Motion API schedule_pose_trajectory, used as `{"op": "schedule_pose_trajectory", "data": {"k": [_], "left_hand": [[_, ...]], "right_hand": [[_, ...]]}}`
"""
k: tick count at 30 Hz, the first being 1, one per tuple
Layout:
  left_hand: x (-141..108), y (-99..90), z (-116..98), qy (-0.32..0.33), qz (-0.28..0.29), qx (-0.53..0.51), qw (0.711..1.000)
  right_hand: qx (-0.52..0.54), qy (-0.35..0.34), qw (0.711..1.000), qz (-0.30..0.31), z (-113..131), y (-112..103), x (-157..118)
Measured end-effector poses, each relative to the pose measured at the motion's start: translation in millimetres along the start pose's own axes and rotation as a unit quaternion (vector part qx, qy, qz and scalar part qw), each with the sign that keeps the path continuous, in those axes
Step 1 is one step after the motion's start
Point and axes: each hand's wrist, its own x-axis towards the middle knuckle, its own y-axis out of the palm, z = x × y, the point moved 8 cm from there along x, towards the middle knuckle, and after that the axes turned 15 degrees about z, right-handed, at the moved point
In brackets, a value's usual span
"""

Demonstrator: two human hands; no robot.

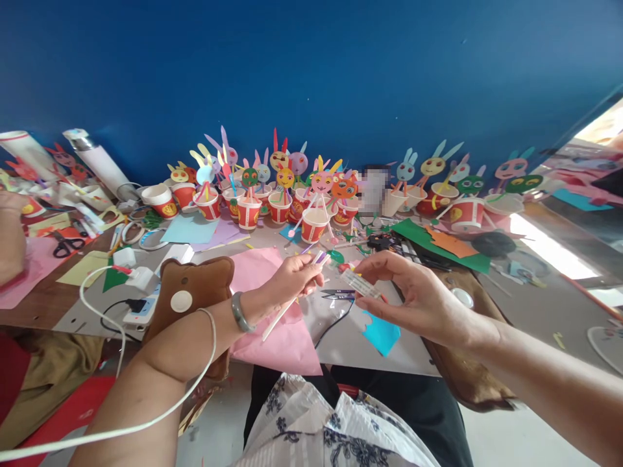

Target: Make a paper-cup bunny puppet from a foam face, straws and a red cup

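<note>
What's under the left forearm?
A brown cushion and pink paper show on both sides of the forearm. Parts directly beneath are covered; can't tell what else is there or whether it touches the cushion.

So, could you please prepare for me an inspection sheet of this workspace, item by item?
Surface: grey table, bearing a pink paper sheet and a cut blue paper piece.
Things in hand: thin white stick; small translucent piece, too unclear to identify.
Clutter: red-and-white paper cups, many holding paper rabbit figures; dark-bladed scissors; brown cushion.
Hands: left hand grips the stick; right hand pinches the translucent piece.
Cables: white cable crosses the left forearm; black cord on the table; power strip at left.
Surroundings: blue wall behind; another person's arm at the left edge.
</note>
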Motion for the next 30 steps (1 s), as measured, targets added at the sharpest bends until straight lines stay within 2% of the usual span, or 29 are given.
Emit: {"op": "schedule_pose_trajectory", "data": {"k": [6,10,15,18,23,30], "left_hand": [[3,-2.0,10,0.003,0.015,0.022,1.0],[7,-1.7,16,-0.011,0.009,0.0,1.0],[3,5.5,9,-0.018,0.011,0.0,1.0],[1,10.8,6,-0.029,0.031,0.014,0.999],[4,12.0,8,-0.011,0.053,0.017,0.998],[5,14.0,16,-0.04,0.076,0.022,0.996]], "right_hand": [[0.088,-0.011,0.992,0.089,20,9,25],[0.173,-0.007,0.97,0.17,30,20,50],[0.253,0.016,0.941,0.224,33,26,77],[0.236,0.029,0.943,0.231,30,26,86],[0.236,0.021,0.942,0.238,25,25,92],[0.226,0.033,0.951,0.209,9,20,102]]}}
